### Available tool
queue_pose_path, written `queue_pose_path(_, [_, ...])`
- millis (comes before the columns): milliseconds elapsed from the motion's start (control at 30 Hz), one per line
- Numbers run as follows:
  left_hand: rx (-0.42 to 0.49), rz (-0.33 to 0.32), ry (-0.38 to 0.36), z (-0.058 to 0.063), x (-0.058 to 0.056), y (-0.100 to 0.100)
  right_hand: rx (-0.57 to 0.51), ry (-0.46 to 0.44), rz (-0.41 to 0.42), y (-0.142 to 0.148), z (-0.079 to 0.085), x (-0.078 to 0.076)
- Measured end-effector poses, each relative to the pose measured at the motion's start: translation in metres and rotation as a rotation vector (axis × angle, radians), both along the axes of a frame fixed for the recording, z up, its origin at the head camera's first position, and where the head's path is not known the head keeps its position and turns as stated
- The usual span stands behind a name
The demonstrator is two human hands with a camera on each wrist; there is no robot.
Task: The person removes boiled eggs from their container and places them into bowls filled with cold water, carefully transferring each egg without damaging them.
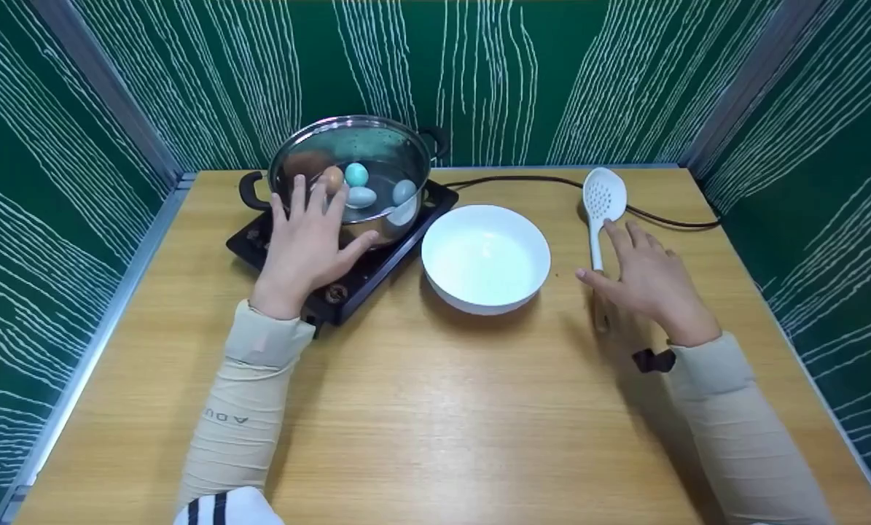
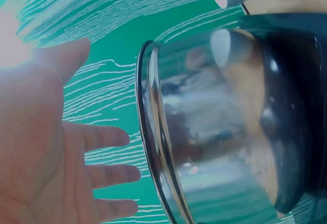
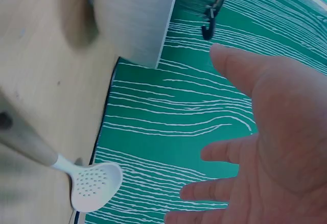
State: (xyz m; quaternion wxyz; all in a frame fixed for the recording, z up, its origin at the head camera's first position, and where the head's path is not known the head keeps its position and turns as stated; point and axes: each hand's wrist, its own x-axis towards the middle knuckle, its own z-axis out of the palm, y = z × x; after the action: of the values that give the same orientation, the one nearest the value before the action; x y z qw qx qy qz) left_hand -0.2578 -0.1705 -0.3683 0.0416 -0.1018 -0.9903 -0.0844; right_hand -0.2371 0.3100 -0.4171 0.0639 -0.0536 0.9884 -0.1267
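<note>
The left hand [image 1: 304,248], its grip apart with fingers spread, hovers beside the near-left rim of the steel pot [image 1: 377,142]. The pot holds several eggs [image 1: 361,197] and sits on a black cooktop [image 1: 355,283] at the counter's [image 1: 442,408] far left. The right hand [image 1: 654,281], grip likewise apart, hovers near the slotted spoon [image 1: 596,244] on the right. A white bowl [image 1: 486,255] stands between.

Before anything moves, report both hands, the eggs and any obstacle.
Left hand by the pot, holding nothing. Right hand near slotted spoon, holding nothing. Eggs in pot. White bowl between pot and slotted spoon, possible obstacle.
</note>
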Motion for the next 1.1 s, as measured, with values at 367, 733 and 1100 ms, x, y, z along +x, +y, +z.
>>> queue_pose_path(367, [0.081,0.036,0.010,0.013,-0.006,-0.028,-0.004,-0.092,-0.035,0.014,-0.005,-0.005])
queue_pose_path(733, [0.143,0.151,-0.023,0.027,-0.017,-0.059,-0.028,-0.219,-0.062,0.022,-0.016,-0.010])
queue_pose_path(1100, [0.153,0.249,0.014,0.031,-0.035,-0.090,-0.082,-0.350,-0.085,0.029,-0.025,-0.016])
